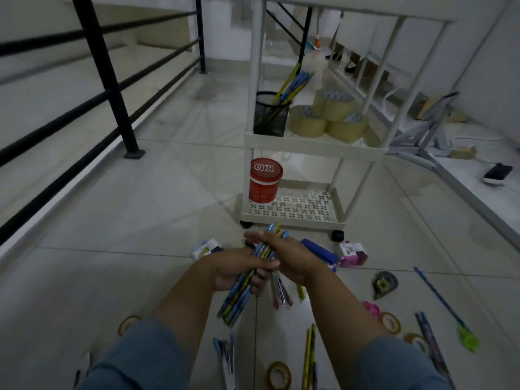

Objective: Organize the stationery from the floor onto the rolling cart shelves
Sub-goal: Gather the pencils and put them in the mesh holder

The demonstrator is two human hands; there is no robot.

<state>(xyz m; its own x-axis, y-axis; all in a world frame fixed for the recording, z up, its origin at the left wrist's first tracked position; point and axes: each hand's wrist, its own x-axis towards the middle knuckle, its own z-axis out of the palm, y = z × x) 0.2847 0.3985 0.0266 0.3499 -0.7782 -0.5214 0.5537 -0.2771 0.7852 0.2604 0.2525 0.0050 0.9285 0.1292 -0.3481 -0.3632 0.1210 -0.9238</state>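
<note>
**Pencil bundle held in 2 hands**

The pencil bundle (247,280) hangs above the floor, in front of the rolling cart (315,147). The left hand (233,270) curls round its middle and the right hand (292,260) grips its upper end. Loose stationery lies below.

Both arms are clad in dull blue-grey cloth, much like denim. The left sleeve (140,358) and the right sleeve (394,364) end partway up the forearm, leaving the wrists uncovered. The left hand (233,273) and right hand (292,260) are bare.
</note>
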